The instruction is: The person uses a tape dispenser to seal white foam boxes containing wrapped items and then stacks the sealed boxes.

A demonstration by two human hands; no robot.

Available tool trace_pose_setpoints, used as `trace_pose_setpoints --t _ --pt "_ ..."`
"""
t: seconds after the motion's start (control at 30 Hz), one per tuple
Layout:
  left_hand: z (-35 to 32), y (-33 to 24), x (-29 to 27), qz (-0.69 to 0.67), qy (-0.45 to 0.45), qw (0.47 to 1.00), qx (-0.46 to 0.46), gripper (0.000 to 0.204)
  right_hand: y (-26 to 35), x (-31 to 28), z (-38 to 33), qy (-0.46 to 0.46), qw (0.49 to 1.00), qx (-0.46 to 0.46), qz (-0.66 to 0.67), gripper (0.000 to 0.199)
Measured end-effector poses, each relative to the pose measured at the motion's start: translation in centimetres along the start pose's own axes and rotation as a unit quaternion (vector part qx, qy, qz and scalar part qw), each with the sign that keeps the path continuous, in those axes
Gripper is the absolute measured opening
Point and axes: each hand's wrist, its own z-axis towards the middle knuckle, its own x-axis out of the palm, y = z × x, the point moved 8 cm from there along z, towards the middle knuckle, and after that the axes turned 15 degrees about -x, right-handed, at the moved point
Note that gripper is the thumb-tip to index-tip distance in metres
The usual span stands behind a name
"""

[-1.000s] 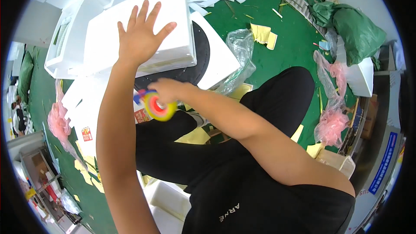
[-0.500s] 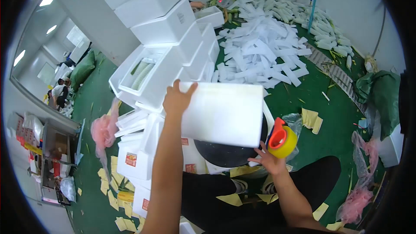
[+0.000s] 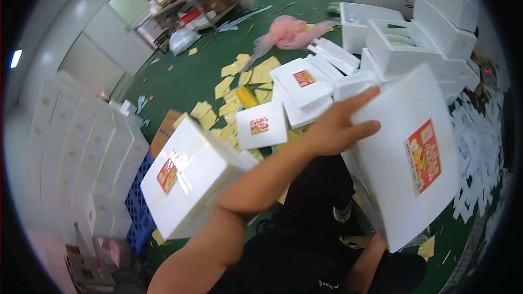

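Note:
A white foam box (image 3: pixel 400 169) with a red and orange label stands tilted at my right. My left hand (image 3: pixel 340 128) reaches across and grips its upper left edge, the thumb and fingers lying on the foam. Low behind the box comes my right forearm; my right hand (image 3: pixel 375 247) is mostly hidden by the box, and its fingers do not show. Beneath my left arm sits another labelled white foam box (image 3: pixel 190 179), banded with clear tape. Labelled white foam lids (image 3: pixel 305 81) lie beyond my left hand.
Stacked foam boxes (image 3: pixel 406 46) stand at the far right, above a heap of white strips (image 3: pixel 479 147). Yellow paper pieces (image 3: pixel 231 111) and a pink plastic bag (image 3: pixel 289 32) litter the green floor. At left, more foam boxes (image 3: pixel 81 141) rise near a blue plastic pallet (image 3: pixel 140 201).
My view has swung to the left. The foam box has turned, showing its labelled face. The red and yellow tape dispenser by my right hand has gone out of sight.

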Motion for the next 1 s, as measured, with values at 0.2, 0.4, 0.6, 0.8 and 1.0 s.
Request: trace_pose_setpoints --t 0.2,0.4,0.6,0.8,1.0 --pt "-24.2 -11.7 -17.2 0.125 -0.349 0.915 0.162 0.08 -7.8 20.6 -4.3 0.246 0.959 0.143 0.012 0.049" --pt "-45.1 -12.7 -21.5 0.164 -0.553 0.809 0.114 0.06 -23.8 37.6 -11.8 0.363 0.857 0.361 0.057 0.046" --pt "-56.4 0.3 -20.2 -0.034 -0.72 0.692 0.038 0.037 -34.4 33.0 -19.3 0.299 0.791 0.528 0.083 0.036" --pt "-55.4 -0.8 -18.5 0.086 -0.809 0.58 0.045 0.017 -34.6 30.1 -17.7 0.257 0.858 0.444 0.007 0.04" --pt "-44.3 -3.8 -7.7 0.594 -0.661 0.423 0.179 0.029 -28.9 28.6 -14.2 0.263 0.893 0.364 -0.029 0.03"
